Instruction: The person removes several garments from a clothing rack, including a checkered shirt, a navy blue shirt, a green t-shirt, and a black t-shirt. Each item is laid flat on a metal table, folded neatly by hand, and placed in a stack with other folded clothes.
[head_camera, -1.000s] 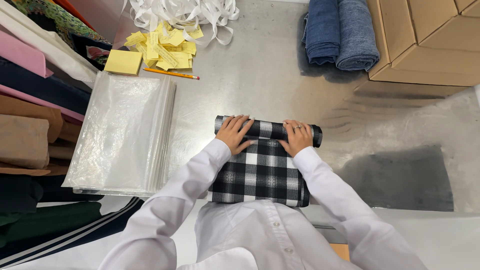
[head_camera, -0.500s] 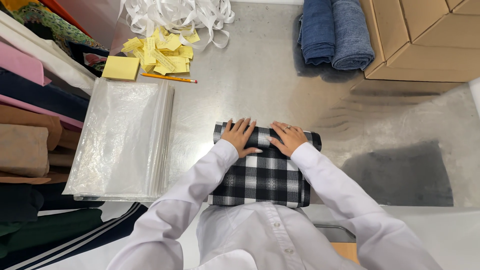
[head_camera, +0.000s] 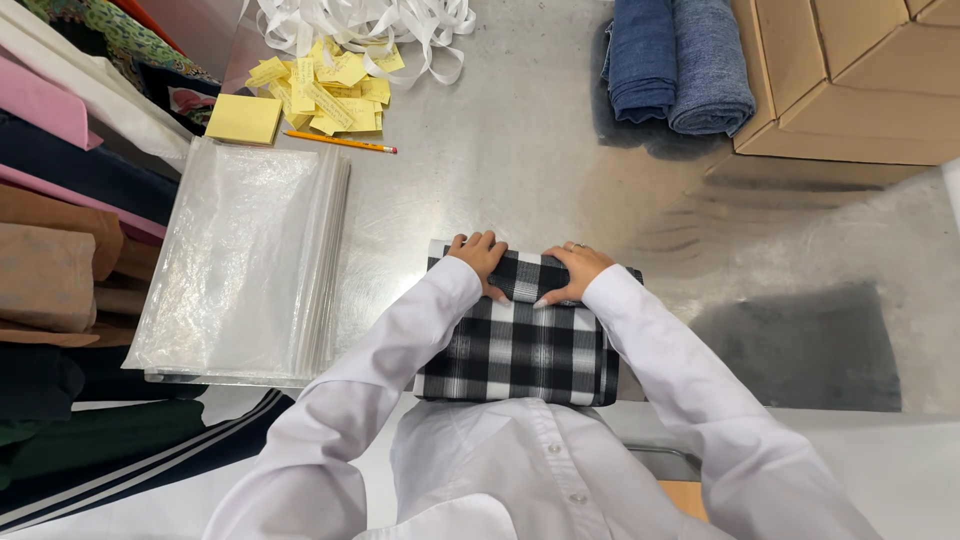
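both hands have drawn nearer the person since a second ago, and the rolled far edge of the black-and-white checked cloth (head_camera: 520, 335) has come with them. it lies on the steel table (head_camera: 520, 170) just in front of the person, its roll running left to right. the left hand (head_camera: 480, 255) and the right hand (head_camera: 572, 268) press flat on that roll side by side, fingers spread, neither clamped, about equally near. to the left lies a stack of clear plastic bags (head_camera: 240, 260); beyond it, yellow sticky notes (head_camera: 320, 85) and a pencil (head_camera: 340, 142); far right, folded blue fabric (head_camera: 675, 65) beside cardboard boxes (head_camera: 850, 80).
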